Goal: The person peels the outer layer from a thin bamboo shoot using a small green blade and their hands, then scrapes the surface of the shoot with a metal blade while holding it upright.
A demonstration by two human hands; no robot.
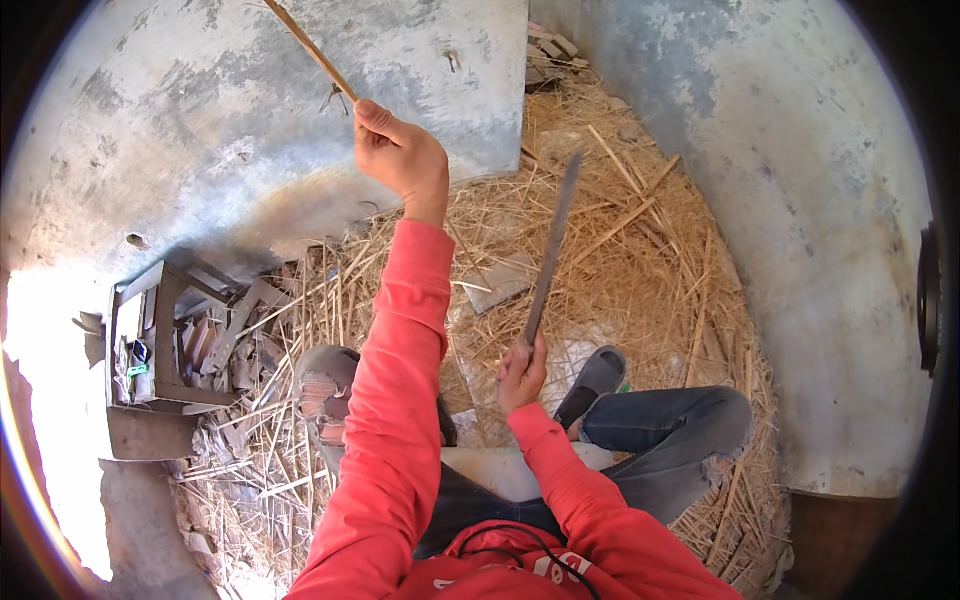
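Stick [312, 50] position: raised at the far left of the work area, slanting up and left across the pale wall [220, 110], its upper end cut off by the view's edge. Whether it continues past the wrist cannot be told.

Left grip [402, 158]: closed firmly around the stick, thumb uppermost, arm extended. This hold probably keeps most of the length free and well apart from the right hand.

Right grip [523, 378]: narrow, wrapped around the near end of a long dark blade [555, 245]. The blade points up and slightly right, apart from the stick. Holding it by the near end presumably keeps the fingers off the working length; its edge cannot be made out.

Seating: knees spread left and right, apparently to leave space between them for handling long pieces. A dark slipper [603, 372] lies just right of the right grip.

Surroundings: loose straw-coloured strips [640, 235] cover the floor ahead, likely within reach for that reason. A wooden frame [168, 330] stands near the wall at left.
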